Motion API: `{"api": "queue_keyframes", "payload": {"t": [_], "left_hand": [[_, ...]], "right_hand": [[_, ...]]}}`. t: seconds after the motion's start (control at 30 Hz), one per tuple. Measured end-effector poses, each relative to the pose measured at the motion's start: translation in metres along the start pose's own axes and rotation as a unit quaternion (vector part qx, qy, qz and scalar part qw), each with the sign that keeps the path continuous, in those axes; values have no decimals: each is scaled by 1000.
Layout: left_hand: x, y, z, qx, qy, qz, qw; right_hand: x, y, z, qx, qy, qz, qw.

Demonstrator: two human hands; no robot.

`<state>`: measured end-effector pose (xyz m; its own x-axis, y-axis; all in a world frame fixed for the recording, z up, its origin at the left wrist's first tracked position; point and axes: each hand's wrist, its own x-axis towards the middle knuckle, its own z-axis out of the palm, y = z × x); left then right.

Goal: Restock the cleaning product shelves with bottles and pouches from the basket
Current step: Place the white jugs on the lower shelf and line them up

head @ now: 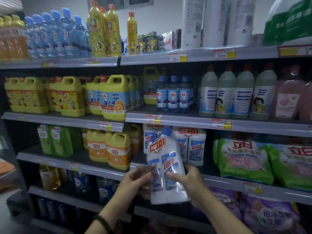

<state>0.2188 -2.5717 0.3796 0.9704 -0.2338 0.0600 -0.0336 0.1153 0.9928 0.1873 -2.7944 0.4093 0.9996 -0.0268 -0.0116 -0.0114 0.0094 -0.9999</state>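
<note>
A shrink-wrapped twin pack of white bottles with blue caps and a red "1+1" tag is held tilted in front of the third shelf. My left hand grips its lower left side, and my right hand holds its right side and back. Matching twin packs stand on that shelf right behind it. The basket is out of view.
Orange jugs stand left of the twin packs, green pouches to the right. The shelf above holds yellow jugs, small blue bottles and tall white bottles. Purple pouches lie below.
</note>
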Motion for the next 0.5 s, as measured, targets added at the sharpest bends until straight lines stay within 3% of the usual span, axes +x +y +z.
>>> {"api": "queue_keyframes", "payload": {"t": [0.1,0.27,0.37,0.5], "left_hand": [[15,-16,-4,30,40,-21,999],[32,-28,-1,-113,22,-50,992],[45,-36,-5,-114,52,-35,991],[70,-26,-19,-74,102,-1,992]], "right_hand": [[3,3,2,48,-7,18,999],[12,3,15,113,-10,43,993],[31,8,15,82,4,45,996],[68,11,12,-45,9,15,999]]}}
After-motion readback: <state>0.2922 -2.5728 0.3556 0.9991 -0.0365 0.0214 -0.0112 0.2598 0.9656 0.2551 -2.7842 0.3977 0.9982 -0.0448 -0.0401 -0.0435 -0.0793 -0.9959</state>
